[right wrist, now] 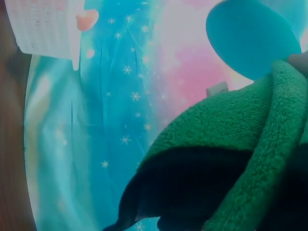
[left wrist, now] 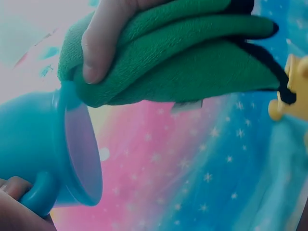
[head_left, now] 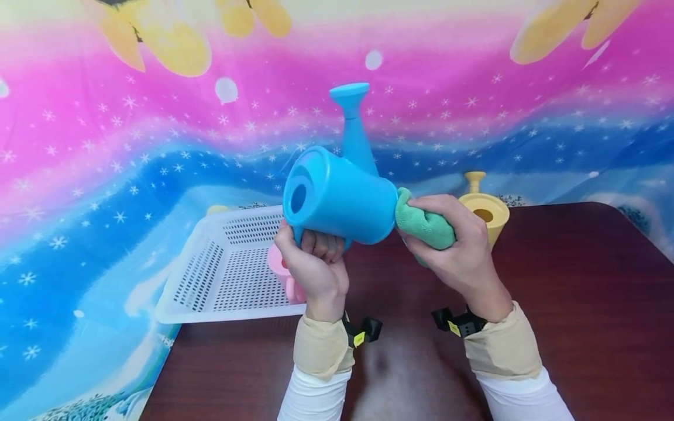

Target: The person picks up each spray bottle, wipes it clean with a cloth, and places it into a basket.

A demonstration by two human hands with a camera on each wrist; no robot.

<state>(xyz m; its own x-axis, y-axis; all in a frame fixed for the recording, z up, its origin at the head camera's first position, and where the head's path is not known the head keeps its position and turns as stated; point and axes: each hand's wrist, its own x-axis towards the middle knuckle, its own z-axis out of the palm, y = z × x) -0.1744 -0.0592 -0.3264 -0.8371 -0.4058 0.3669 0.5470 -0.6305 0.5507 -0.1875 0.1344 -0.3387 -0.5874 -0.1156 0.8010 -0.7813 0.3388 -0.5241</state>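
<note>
Blue watering can [head_left: 347, 199]; green cloth [head_left: 421, 225]; snowflake-patterned backdrop [head_left: 105, 164].

Green terry cloth [right wrist: 216, 118], folded, underside dark, pale label [right wrist: 217, 90] at its upper edge. Cloth's top corner meets the lower right rim of a round blue base [right wrist: 250, 41]. Right hand [right wrist: 300, 62]: one fingertip visible, against the cloth. White basket [right wrist: 48, 45] overhangs the edge of the brown table [right wrist: 10, 144]. Behind: snowflake-printed backdrop [right wrist: 118, 106], pink and blue.

2 forearms [head_left: 316, 394] reach forward; the left hand [head_left: 319, 269] grips with curled fingers, the right hand [head_left: 466, 251] gripping too, raised well apart from it.
</note>
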